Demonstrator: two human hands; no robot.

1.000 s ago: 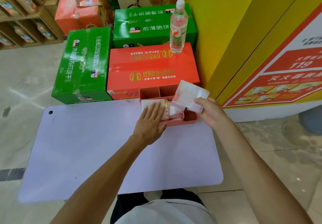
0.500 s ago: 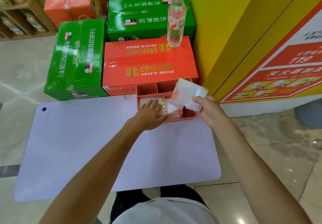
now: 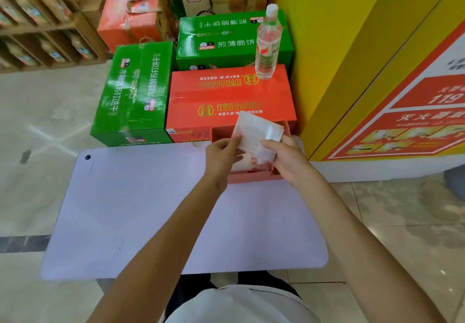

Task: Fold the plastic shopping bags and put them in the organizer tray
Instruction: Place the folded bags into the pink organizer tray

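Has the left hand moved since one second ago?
Yes. The left hand has risen off the bags in the tray and now grips the folded bag above the tray, together with the right hand.

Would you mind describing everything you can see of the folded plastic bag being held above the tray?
The folded plastic bag is a flat, roughly rectangular packet of thin, translucent white plastic, faintly pink near its lower edge. It is tilted, with its far corner raised, above the salmon-pink organizer tray at the table's far edge. The left hand pinches its left edge, and the right hand has a grip on its lower right side. It does not appear to rest on the tray; other folded bags lie beneath.
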